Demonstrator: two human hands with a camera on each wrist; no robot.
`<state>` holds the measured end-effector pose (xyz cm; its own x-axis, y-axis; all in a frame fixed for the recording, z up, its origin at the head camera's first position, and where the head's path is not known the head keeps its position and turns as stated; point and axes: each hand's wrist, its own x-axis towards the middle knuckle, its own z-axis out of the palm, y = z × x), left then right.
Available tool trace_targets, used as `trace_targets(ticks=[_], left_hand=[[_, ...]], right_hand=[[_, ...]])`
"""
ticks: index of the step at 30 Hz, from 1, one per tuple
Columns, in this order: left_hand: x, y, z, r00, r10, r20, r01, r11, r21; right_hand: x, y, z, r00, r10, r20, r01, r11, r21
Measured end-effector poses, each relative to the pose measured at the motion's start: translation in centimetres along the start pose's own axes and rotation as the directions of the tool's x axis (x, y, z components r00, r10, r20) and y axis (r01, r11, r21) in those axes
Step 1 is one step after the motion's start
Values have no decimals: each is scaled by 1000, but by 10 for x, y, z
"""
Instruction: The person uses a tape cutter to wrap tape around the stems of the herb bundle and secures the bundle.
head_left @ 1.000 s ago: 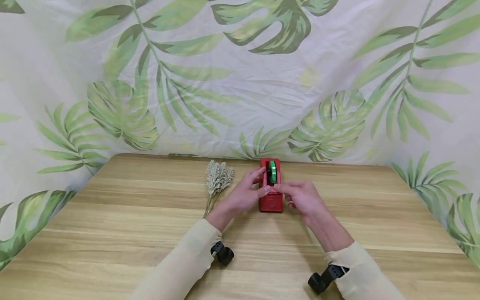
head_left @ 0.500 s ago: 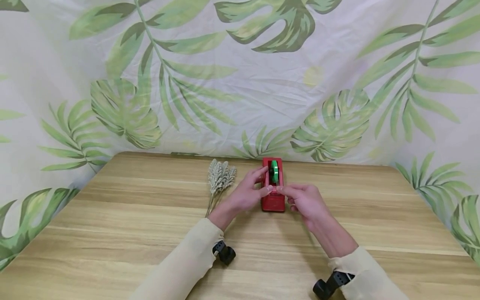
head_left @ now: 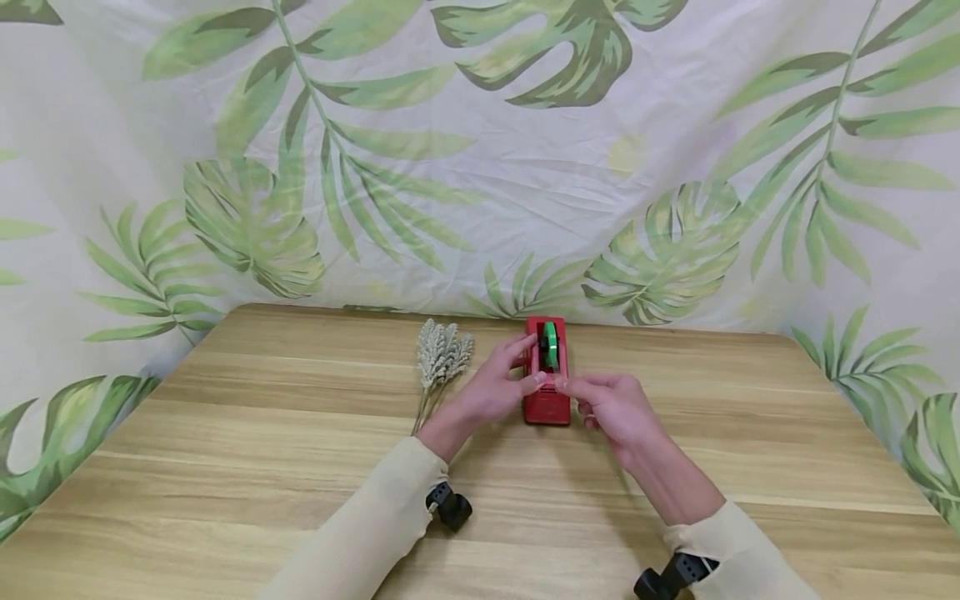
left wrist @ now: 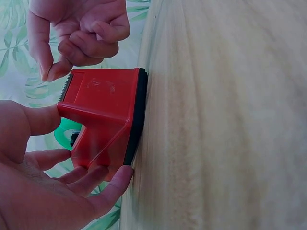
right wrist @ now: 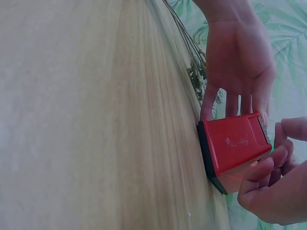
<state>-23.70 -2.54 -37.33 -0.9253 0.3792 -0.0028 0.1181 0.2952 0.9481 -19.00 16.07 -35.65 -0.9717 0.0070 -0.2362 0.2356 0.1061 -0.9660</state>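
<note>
A red tape dispenser (head_left: 547, 407) with a black base stands on the table, a green tape roll (head_left: 551, 343) inside it. My left hand (head_left: 495, 383) holds the dispenser from its left side, thumb by the serrated cutter (left wrist: 65, 88) and the other fingers spread along the side wall, as the left wrist view shows. Right at the cutter, the thumb and index finger of my right hand (head_left: 611, 406) come together in a pinch at the tape's end; the clear strip itself barely shows. The other right fingers are curled in.
A bunch of dried grey-white flower stems (head_left: 442, 354) lies left of the dispenser, partly behind my left forearm. The wooden table (head_left: 262, 467) ends at a leaf-printed cloth (head_left: 525, 208) close behind the dispenser.
My right fingertips have shifted slightly toward me and to the right over the cutter. The left hand keeps its place on the dispenser. The head view has shifted slightly.
</note>
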Motion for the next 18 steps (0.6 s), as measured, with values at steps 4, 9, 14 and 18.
trace_targets(ticks=[4,9,14,18], left_hand=[[0,0,0,1000,-4,-1,4,1000,2],[0,-1,0,1000,-6,-4,6,1000,7],[-1,-1,0,1000,-8,-5,8,1000,7],[-1,0,-1,1000,-2,-3,2,1000,8]], right_hand=[[0,1,-1,1000,3,8,-3,1000,-3],[-3,1,-2,1000,0,18,0,1000,-19],[-6,1,-2,1000,3,22,-2,999,-32],[-8,1,-3,1000,-1,24,2,999,-36]])
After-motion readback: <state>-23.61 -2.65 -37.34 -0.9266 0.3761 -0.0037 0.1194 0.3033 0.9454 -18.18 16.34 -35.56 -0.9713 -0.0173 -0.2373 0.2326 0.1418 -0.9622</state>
